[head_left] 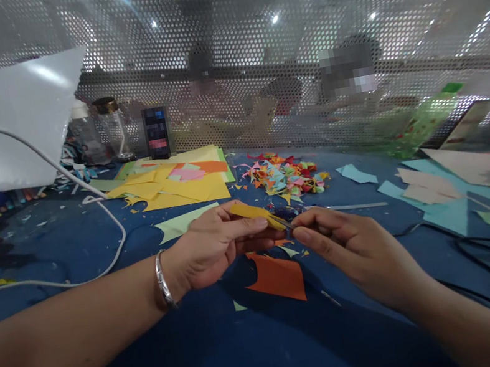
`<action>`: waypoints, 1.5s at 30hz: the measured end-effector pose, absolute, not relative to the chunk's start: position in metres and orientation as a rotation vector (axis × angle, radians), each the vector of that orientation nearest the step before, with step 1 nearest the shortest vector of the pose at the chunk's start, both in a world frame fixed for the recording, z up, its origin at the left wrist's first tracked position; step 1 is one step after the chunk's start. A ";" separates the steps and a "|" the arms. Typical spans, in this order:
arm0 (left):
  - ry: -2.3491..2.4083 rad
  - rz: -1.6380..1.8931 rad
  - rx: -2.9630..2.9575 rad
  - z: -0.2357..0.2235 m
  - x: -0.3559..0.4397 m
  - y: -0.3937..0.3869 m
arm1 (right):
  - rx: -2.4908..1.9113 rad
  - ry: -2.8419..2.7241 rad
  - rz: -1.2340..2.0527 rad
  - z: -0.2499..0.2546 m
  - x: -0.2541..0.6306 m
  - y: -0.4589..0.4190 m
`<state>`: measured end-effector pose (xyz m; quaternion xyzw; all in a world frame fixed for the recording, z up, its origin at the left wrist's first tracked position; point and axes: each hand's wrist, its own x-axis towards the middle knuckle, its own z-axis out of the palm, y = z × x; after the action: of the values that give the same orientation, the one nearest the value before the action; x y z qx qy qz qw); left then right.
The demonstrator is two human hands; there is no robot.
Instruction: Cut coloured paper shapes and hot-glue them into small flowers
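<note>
My left hand (211, 246) pinches a small folded yellow paper piece (255, 213) between thumb and fingers; a silver bracelet sits on that wrist. My right hand (351, 247) is closed around a thin dark tool (286, 222) whose tip touches the yellow paper; I cannot make out what the tool is. Both hands hover over a blue table cover (263, 338). An orange paper scrap (278, 276) lies flat just beneath them.
A pile of small colourful folded papers (286, 176) lies behind the hands. Yellow sheets (174, 186) lie at back left, light blue and cream sheets (440, 187) at right. A white cable (109, 220) loops at left. A perforated metal screen (250, 50) stands behind, with people beyond it.
</note>
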<state>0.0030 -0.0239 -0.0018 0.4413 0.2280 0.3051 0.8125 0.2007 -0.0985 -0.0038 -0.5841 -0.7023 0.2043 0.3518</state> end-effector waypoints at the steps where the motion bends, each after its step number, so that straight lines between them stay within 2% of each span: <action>1: 0.486 0.646 0.947 -0.002 0.003 -0.024 | -1.512 -1.821 0.525 -0.004 0.201 -0.098; 45: 0.569 0.488 0.950 0.002 0.002 -0.024 | -1.520 -1.881 0.524 -0.001 0.197 -0.101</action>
<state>0.0023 -0.0236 0.0021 0.4467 0.2677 0.2292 0.8224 0.1974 -0.1013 -0.0010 -0.5803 -0.7184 0.1999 0.3274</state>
